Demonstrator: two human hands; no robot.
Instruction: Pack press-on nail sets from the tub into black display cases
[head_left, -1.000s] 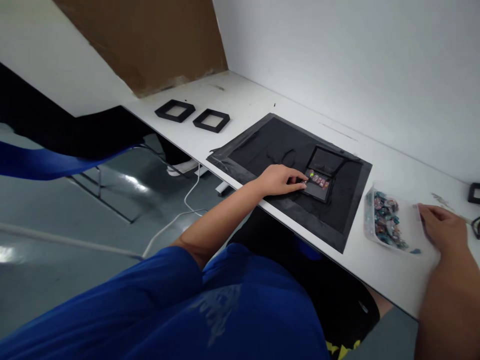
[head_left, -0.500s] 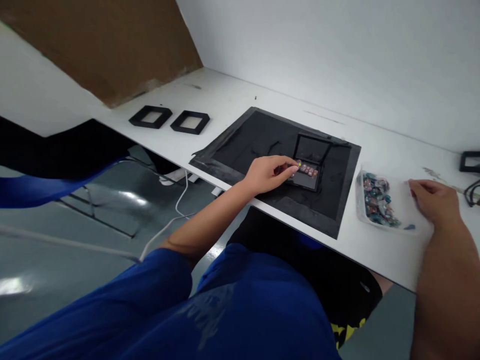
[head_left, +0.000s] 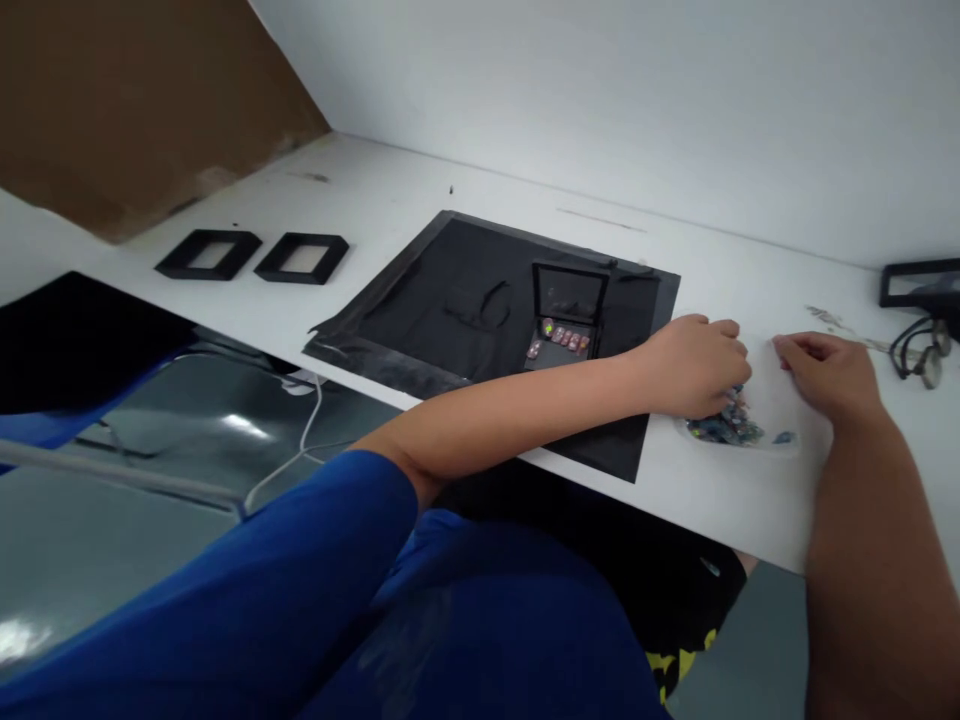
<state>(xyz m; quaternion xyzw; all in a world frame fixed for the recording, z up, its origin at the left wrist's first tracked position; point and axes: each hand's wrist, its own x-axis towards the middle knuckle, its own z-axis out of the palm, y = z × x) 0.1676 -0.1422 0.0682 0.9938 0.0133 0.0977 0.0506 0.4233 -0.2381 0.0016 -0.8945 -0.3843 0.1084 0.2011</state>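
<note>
Pieces (head_left: 725, 430), small, shiny and mostly blue-green, lie heaped in a clear tub (head_left: 766, 388) on the desk (head_left: 570, 462) in the head view. One loose piece (head_left: 784, 438) sits apart from the heap, near the tub's right side. The left hand (head_left: 697, 367) reaches over the tub's left wall, fingers bent down among the pieces; its fingertips are hidden, so I cannot tell whether it grips anything. The right hand (head_left: 831, 375) has its fingers curled and its thumb side at the tub's far right corner; whether it pinches the rim or only rests there, I cannot tell.

An open case (head_left: 553, 355) stands on the black mat (head_left: 420, 300), lid raised, with a short row of pieces (head_left: 568, 337) in its tray. Two black frames (head_left: 302, 258) lie at the desk's left, and glasses (head_left: 926, 355) at the right.

The pieces look light, stiff and slick, perhaps brittle; a gentle fingertip pinch on opposite edges should suit them. The tub, probably light and a little flexible, may slide, so its rim is the place to steady it. The case is best held by its base, sparing the hinge.
</note>
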